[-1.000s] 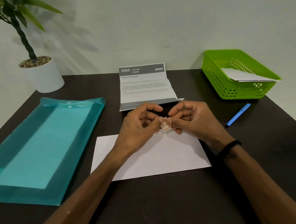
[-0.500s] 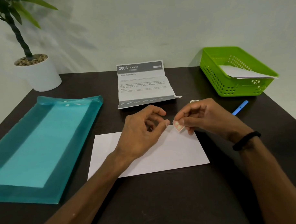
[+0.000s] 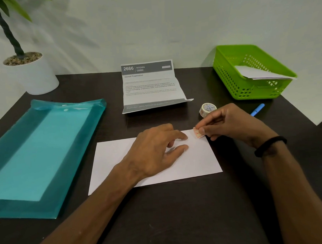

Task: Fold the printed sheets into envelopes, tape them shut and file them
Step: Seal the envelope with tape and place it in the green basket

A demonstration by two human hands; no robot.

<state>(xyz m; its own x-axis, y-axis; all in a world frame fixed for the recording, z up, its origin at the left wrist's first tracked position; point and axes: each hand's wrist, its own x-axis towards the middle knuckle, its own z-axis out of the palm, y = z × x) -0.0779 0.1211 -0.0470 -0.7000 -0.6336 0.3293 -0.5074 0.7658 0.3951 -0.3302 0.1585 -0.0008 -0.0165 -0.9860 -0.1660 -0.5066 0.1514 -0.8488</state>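
The dark table [image 3: 178, 212] spreads under everything I have out. On my left lies the teal plastic folder [image 3: 46, 155], flat, its long axis running away from me and tilting a little to the right at the far end. In front of me the white envelope [image 3: 198, 160] lies flat with its long axis running left to right, the right end turned slightly farther from me than the left. My left hand [image 3: 157, 154] rests palm down on the middle of it, fingers spread and loose, gripping nothing, the fingertips pointing toward the right end.

At the far right corner sits the green basket [image 3: 228, 79] with a folded white sheet [image 3: 255, 73] leaning inside it. At the far left is a white plant pot [image 3: 36, 77]. The printed sheet [image 3: 149, 85] stands half unfolded at the back of the table, its creases running across, heading toward the wall.

My right hand [image 3: 231, 123] pinches a small piece of patterned tape [image 3: 198, 133] between thumb and fingertips, right at the envelope's far right corner. The tape roll [image 3: 207, 109] sits just behind that hand, and a blue pen [image 3: 257, 109] lies beyond it, pointing toward the basket.
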